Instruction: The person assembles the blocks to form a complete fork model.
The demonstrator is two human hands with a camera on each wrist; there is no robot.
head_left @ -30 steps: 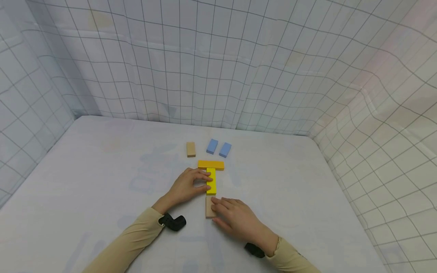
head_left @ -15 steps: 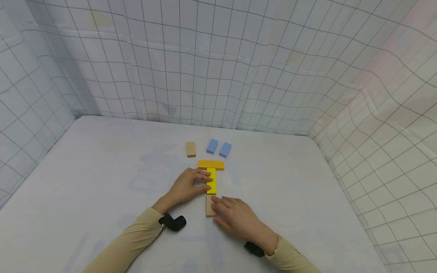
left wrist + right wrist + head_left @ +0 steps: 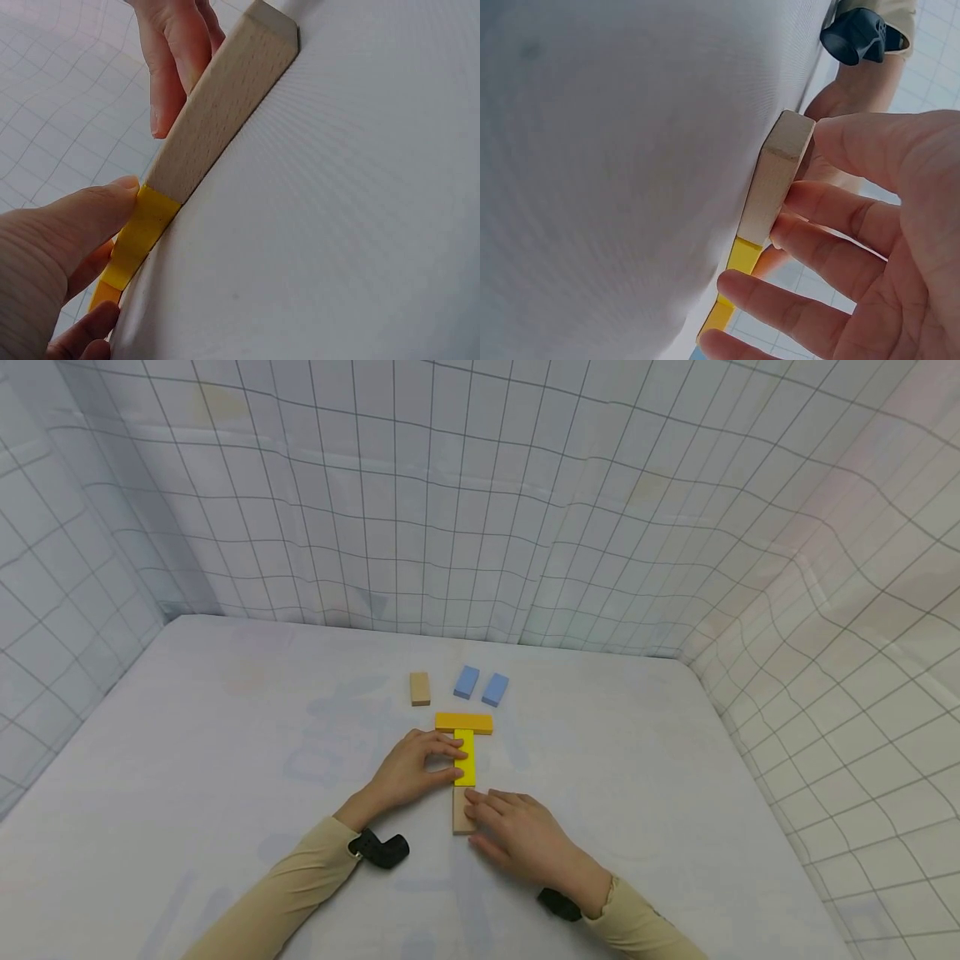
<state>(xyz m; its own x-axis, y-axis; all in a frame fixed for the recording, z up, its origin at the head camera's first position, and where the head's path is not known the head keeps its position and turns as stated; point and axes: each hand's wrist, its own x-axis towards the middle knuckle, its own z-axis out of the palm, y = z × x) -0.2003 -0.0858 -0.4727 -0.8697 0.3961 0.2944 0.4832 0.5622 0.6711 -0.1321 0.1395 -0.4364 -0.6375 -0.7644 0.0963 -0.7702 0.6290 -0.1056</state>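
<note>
In the head view, my left hand (image 3: 405, 770) rests its thumb and fingertips on a bright yellow block (image 3: 467, 763). The far end of this block meets an orange-yellow block (image 3: 463, 722) lying crosswise, making a T. Against its near end lies a plain wooden block (image 3: 461, 823), in line with it. My right hand (image 3: 525, 835) touches that wooden block with extended fingers along its right side and top. The right wrist view shows the right thumb (image 3: 855, 142) by the wooden block's near end. In the left wrist view, wood and yellow meet end to end.
Beyond the T, another wooden block (image 3: 419, 688) and two blue blocks (image 3: 466, 682) lie loose on the white cloth-covered table (image 3: 637, 760). A grid-patterned curtain (image 3: 450, 527) hangs behind and at both sides. Each wrist wears a black camera (image 3: 384, 849).
The near wooden block has slid slightly away from me under my right hand, closing the small gap to the yellow block. My left hand has stayed in place.
</note>
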